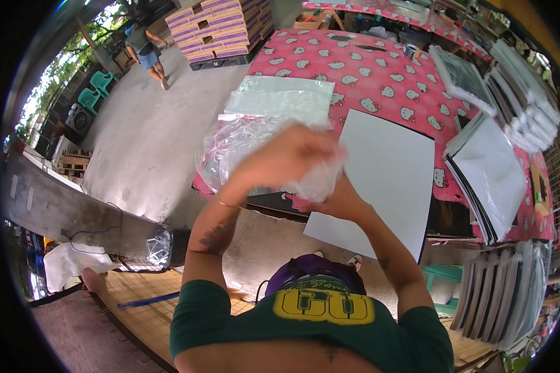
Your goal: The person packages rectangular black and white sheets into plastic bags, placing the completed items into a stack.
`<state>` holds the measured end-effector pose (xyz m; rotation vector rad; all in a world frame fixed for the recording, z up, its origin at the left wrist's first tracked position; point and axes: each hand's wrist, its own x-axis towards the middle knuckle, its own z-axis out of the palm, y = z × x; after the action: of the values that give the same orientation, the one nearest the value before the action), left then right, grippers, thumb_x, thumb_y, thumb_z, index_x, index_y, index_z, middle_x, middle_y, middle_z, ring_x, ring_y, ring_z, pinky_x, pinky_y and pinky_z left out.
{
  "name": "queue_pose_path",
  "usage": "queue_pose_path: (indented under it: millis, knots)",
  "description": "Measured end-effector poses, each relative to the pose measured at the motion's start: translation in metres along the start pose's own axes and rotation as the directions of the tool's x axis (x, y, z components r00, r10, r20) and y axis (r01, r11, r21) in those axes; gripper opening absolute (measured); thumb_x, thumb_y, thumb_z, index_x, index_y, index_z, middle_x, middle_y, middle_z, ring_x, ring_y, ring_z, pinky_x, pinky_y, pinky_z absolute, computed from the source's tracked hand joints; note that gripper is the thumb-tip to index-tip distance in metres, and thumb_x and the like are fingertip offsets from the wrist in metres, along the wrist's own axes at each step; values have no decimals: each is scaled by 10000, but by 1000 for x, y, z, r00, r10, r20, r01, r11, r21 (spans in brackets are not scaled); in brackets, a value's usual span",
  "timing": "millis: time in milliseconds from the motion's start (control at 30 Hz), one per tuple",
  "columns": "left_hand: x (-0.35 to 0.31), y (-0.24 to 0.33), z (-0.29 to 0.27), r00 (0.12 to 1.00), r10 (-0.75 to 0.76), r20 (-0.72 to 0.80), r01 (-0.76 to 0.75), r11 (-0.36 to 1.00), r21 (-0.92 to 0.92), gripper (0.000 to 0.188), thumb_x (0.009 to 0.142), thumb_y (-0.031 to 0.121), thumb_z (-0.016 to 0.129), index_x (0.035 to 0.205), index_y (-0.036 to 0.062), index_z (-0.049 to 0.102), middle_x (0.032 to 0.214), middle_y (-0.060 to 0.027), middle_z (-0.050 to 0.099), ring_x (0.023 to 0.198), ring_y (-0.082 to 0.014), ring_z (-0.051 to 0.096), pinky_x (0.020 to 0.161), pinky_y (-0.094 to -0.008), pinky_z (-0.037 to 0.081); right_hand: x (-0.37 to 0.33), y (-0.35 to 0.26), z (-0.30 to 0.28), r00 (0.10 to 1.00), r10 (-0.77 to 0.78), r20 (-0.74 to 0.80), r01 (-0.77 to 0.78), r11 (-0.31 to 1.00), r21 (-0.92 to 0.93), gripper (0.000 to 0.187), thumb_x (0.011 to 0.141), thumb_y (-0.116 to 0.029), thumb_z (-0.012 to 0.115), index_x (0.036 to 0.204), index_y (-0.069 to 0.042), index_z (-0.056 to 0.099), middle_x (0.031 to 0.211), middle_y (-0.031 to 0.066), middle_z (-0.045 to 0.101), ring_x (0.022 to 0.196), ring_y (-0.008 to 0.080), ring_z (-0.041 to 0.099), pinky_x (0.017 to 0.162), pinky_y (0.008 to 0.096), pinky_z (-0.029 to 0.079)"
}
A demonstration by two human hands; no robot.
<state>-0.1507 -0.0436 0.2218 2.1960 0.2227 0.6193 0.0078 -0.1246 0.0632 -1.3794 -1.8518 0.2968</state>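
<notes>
My left hand [295, 152] is raised over the table's near edge, its fingers smeared by motion. Just below it, my right hand [337, 200] is closed on a crumpled, whitish see-through wad [318, 181], which looks like plastic film. Whether the left fingers also grip the wad is hard to make out. To the left, loose clear plastic sheets [236, 146] lie wrinkled over the table's corner. A large flat white board [389, 165] with a dark edge lies on the right and juts past the table's near side.
The table wears a pink cartoon-print cloth [379, 74]. Plastic-wrapped panels [494, 165] are stacked at right, with more upright panels [498, 298] below. A person [144, 53] walks at far left near stacked cartons [218, 28] and green chairs [90, 96].
</notes>
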Motion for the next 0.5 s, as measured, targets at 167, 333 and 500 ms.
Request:
queue_pose_path:
  millis: [167, 333, 500]
  knots:
    - [-21, -42, -109, 731, -219, -646, 224, 972, -76, 306, 924, 301, 548, 712, 82, 575, 601, 30, 484, 518, -37, 382, 498, -212, 333, -21, 49, -52, 899, 280, 336, -380, 880, 284, 474, 814, -405, 667, 1104, -33, 637, 972, 157, 650, 990, 279, 603, 965, 344, 406]
    - [-82, -189, -137, 626, -525, -576, 668, 743, 48, 390, 857, 389, 591, 758, 11, 594, 679, -63, 550, 590, -142, 530, 533, -296, 418, -36, 97, -112, 615, 741, -268, -40, 369, 929, 550, 888, -314, 622, 1332, -51, 431, 1250, 107, 548, 1180, 236, 492, 965, 430, 410]
    - [-36, -177, -36, 688, 132, -714, 566, 517, 642, 543, 764, 263, 721, 1225, 57, 521, 1198, -201, 536, 1081, -365, 516, 910, -447, 421, -64, 107, -74, 788, 600, 137, -174, 3, 985, 560, 886, -307, 627, 1333, -66, 391, 1211, 90, 500, 1214, 278, 459, 993, 466, 387]
